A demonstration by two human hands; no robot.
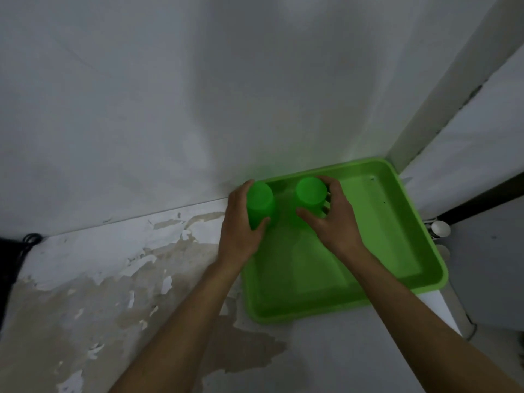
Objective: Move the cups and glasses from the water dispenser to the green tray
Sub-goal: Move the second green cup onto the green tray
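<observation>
A green tray (397,222) lies on a white surface against the wall, right of centre. Two green plastic cups stand upside down at its far left end. My left hand (238,225) is wrapped around the left cup (259,204), which sits at the tray's left rim. My right hand (334,219) curls around the right cup (311,192), thumb in front and fingers on its right side. Whether the cups touch the tray floor I cannot tell. The water dispenser is not in sight.
The white surface (113,279) left of the tray has peeling paint and brown stains. A white wall (198,95) rises right behind the tray. Right of the tray stands a white appliance with a round white knob (441,228). Black cables (31,239) lie at the far left.
</observation>
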